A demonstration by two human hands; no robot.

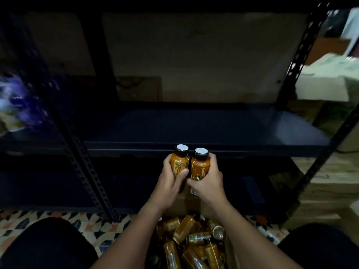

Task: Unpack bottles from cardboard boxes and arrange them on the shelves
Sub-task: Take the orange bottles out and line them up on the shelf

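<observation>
Two bottles up, left hand gripping one, right hand the other, upright so I can shelf them.

I hold two orange bottles upright, one bottle in my left hand and the other bottle in my right hand. Each has one pale cap. Below my two hands sits one cardboard box with a jumbled heap of bottles, too tangled to count exactly. I see two dark shelves ahead.
</observation>
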